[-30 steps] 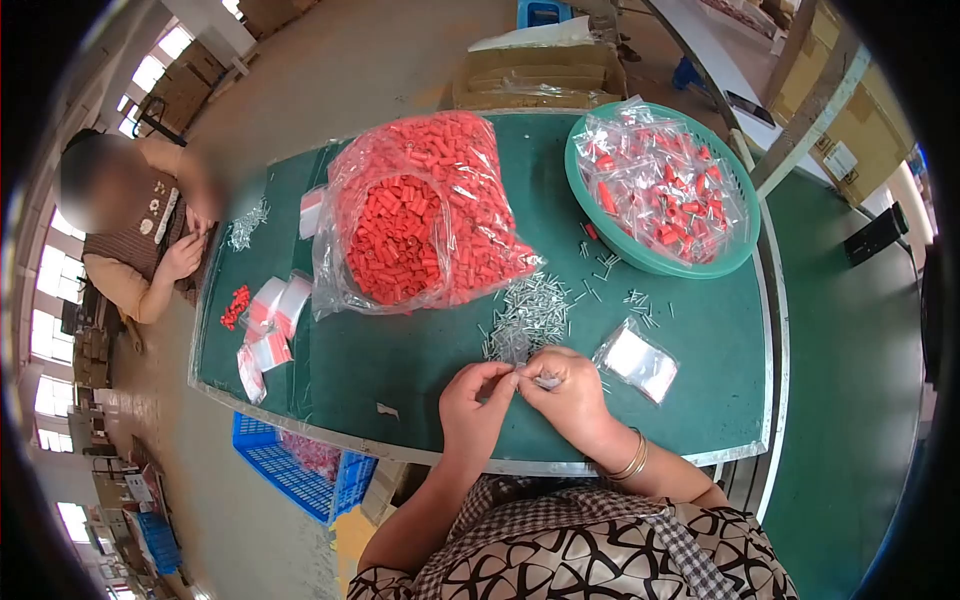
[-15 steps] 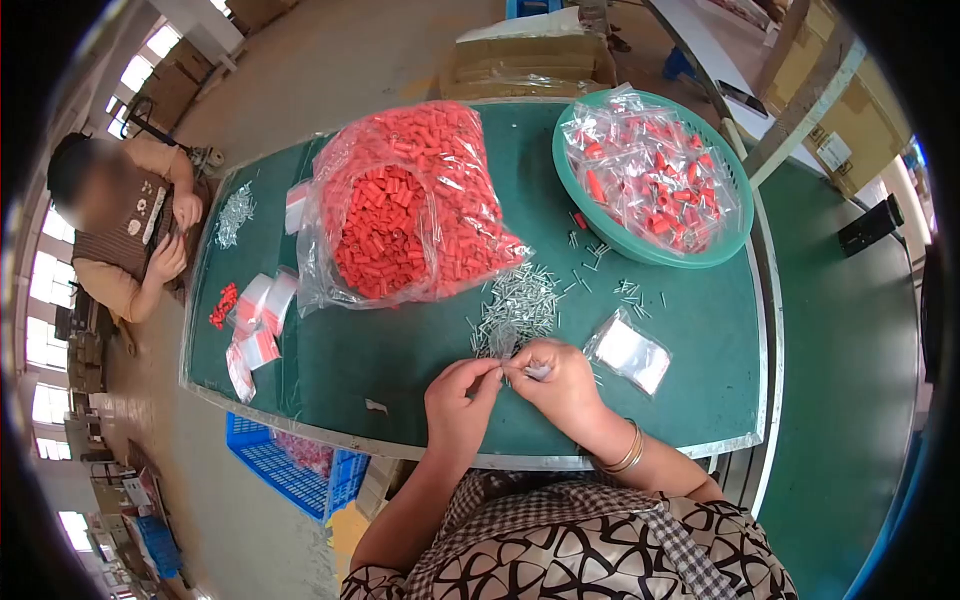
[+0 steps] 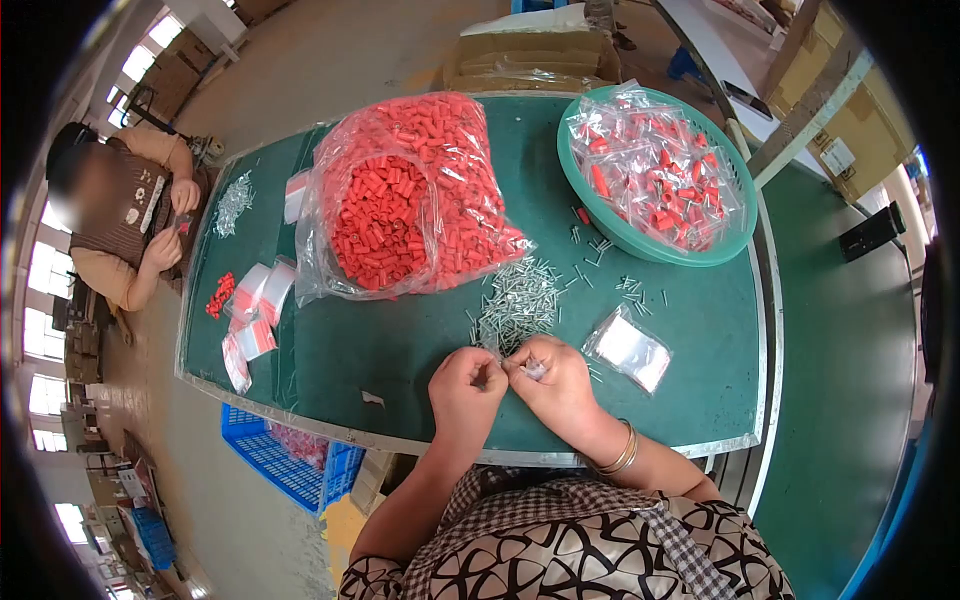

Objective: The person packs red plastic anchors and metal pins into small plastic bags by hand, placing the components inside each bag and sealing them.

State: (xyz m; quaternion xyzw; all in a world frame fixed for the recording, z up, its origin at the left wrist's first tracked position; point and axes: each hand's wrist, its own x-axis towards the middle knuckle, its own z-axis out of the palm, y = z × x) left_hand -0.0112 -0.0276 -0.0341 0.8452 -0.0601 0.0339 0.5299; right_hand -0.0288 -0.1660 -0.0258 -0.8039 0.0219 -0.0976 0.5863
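Pinching thumb to forefinger, our left hand (image 3: pixel 466 395) is closed on a clear plastic piece (image 3: pixel 490 343), maybe a small bag, too small for us to tell; our right hand (image 3: pixel 553 385) has its fingers curled, tips meeting the left's, with a whitish wad (image 3: pixel 535 370) showing in its grip; bangles (image 3: pixel 625 450) on our right wrist. We have the plastic piece at the near edge of a loose pile of metal pins (image 3: pixel 525 298), over the green tabletop (image 3: pixel 330 350); a few more pins lie scattered toward the basket.

Just right of our right hand we see a stack of clear bags (image 3: pixel 630 350), flat on the table; beyond, a round green basket (image 3: pixel 650 243), heaped with filled clear bags, red pieces visible inside. Behind the pin pile we get a big clear sack (image 3: pixel 480 215), full of red caps (image 3: pixel 385 220), mouth open toward us; a pale scrap (image 3: pixel 372 399) lies left of our left hand.

At the table's left end we note flat bags with red strips (image 3: pixel 262 290), overlapping; beside them a small heap of red pieces (image 3: pixel 220 295); farther up, another metal heap (image 3: pixel 233 205). A co-worker (image 3: pixel 125 215) sits there, hands close together around a small item, unclear to us; below the table edge, a blue crate (image 3: pixel 345 475) with pinkish contents.
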